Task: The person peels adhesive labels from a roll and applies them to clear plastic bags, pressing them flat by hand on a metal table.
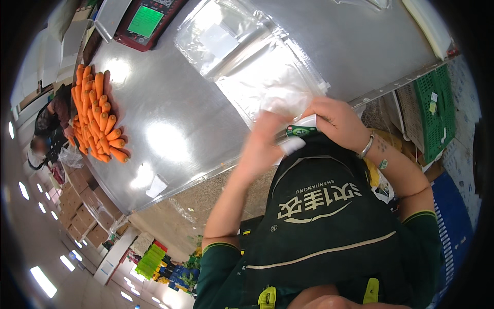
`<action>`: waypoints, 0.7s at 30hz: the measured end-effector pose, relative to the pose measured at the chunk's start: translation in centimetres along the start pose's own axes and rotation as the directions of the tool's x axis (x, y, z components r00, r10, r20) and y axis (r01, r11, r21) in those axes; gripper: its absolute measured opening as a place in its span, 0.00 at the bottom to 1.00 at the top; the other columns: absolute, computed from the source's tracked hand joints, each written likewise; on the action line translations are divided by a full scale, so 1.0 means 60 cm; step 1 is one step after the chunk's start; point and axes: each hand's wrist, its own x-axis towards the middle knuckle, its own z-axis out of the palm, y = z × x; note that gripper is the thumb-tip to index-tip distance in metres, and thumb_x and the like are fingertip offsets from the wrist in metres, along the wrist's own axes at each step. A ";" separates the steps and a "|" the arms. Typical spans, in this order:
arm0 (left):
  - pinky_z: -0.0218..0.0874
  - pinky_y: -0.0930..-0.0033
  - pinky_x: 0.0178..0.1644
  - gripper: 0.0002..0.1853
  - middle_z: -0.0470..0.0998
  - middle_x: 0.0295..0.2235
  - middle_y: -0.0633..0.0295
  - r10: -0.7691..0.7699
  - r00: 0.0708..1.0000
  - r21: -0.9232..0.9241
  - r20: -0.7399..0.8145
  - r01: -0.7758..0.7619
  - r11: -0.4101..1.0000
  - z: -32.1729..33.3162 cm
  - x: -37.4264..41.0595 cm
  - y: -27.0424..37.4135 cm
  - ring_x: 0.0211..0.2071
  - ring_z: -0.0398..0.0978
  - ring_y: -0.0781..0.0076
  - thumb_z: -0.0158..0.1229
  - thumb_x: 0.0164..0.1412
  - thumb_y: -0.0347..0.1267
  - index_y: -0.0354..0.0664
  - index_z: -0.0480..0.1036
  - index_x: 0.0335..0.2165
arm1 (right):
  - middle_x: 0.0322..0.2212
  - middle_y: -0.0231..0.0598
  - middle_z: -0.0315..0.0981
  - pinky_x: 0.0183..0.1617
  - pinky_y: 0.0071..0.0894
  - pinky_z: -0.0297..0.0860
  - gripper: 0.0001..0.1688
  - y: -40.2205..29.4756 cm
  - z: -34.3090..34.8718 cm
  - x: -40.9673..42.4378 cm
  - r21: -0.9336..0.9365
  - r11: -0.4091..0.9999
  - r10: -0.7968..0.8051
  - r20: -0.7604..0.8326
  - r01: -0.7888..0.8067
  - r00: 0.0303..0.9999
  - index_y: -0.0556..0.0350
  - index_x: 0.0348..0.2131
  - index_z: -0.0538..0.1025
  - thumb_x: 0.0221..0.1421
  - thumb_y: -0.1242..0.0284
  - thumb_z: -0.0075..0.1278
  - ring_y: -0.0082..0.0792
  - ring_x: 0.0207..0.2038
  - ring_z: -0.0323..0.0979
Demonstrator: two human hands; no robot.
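Observation:
Both of my hands are at the near edge of the steel table (154, 100), in front of my dark green apron (316, 231). My right hand (339, 121) has its fingers curled at the end of a white strip with a green printed label (303, 128). A bracelet is on that wrist. My left hand (262, 145) is blurred by motion beside the strip, and a white wrap (293, 146) shows at its thumb. Just beyond the hands lie flat clear plastic bags (270, 73). Whether the left fingers hold anything is hidden by the blur.
A heap of carrots (96, 116) lies at the table's left end, with another person (54, 119) behind it. A scale with a lit green display (146, 21) stands at the far left. A paper scrap (156, 186) lies near the edge. Green crates (436, 112) stand at right.

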 end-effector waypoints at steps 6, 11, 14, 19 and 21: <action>0.64 0.73 0.41 0.09 0.79 0.29 0.63 -0.211 0.971 -0.270 0.108 0.233 0.934 0.056 0.025 0.057 0.34 0.74 0.76 0.60 0.59 0.32 0.36 0.77 0.33 | 0.22 0.38 0.76 0.32 0.30 0.66 0.13 0.051 -0.042 -0.081 -0.009 0.812 0.575 0.184 -0.583 0.798 0.62 0.29 0.79 0.58 0.68 0.55 0.28 0.24 0.70; 0.62 0.73 0.51 0.23 0.77 0.43 0.60 -0.133 0.576 -0.282 0.807 0.573 0.770 0.103 -0.046 0.080 0.44 0.73 0.74 0.58 0.63 0.35 0.38 0.67 0.54 | 0.26 0.36 0.74 0.34 0.29 0.67 0.07 -0.004 -0.033 -0.061 -0.038 0.999 0.025 -0.063 -0.027 0.998 0.57 0.32 0.77 0.50 0.77 0.57 0.34 0.29 0.73; 0.63 0.73 0.51 0.29 0.75 0.46 0.60 -0.204 0.572 -0.371 0.794 0.722 0.584 0.100 -0.111 0.130 0.45 0.72 0.76 0.58 0.60 0.24 0.37 0.62 0.59 | 0.28 0.39 0.72 0.34 0.36 0.68 0.11 -0.010 -0.013 -0.040 -0.100 0.995 0.002 -0.150 -0.017 0.989 0.55 0.33 0.75 0.45 0.81 0.54 0.44 0.32 0.73; 0.62 0.73 0.50 0.35 0.75 0.41 0.63 -0.195 0.707 -0.373 0.680 0.563 0.738 0.090 -0.126 0.129 0.44 0.71 0.78 0.60 0.58 0.24 0.39 0.57 0.63 | 0.28 0.42 0.73 0.37 0.33 0.68 0.13 -0.026 0.013 -0.044 0.229 0.970 0.123 -0.177 -0.081 0.977 0.58 0.34 0.78 0.46 0.83 0.47 0.43 0.32 0.73; 0.61 0.74 0.48 0.37 0.75 0.37 0.66 -0.159 0.644 -0.307 0.748 0.548 0.778 0.077 -0.108 0.115 0.42 0.70 0.79 0.61 0.58 0.24 0.41 0.55 0.64 | 0.29 0.43 0.74 0.38 0.31 0.67 0.13 -0.031 0.017 -0.046 0.227 0.970 0.122 -0.149 -0.086 0.981 0.59 0.35 0.79 0.48 0.83 0.46 0.39 0.32 0.74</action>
